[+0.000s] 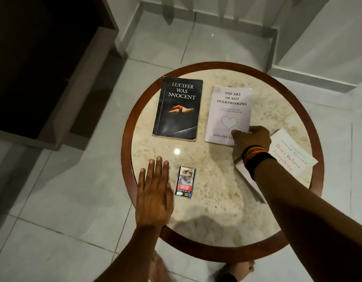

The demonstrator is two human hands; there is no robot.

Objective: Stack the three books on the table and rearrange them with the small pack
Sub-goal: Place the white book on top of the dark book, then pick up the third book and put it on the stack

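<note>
Three books lie apart on a round marble table [196, 226]. A black book [178, 107] sits at the back left. To its right lies a pale pink book [229, 112], and my right hand [251, 137] grips its near right corner. A white book with red lettering [290, 157] lies askew at the right, partly under my right forearm. The small pack [185, 182] stands near the front left. My left hand [154, 192] rests flat on the table rim, fingers spread, just left of the pack and not touching it.
The table has a raised brown wooden rim [127, 139]. Dark wooden furniture [43, 68] stands to the left on the white tiled floor. White walls with skirting close in behind and to the right. My bare feet [237, 269] show under the near table edge.
</note>
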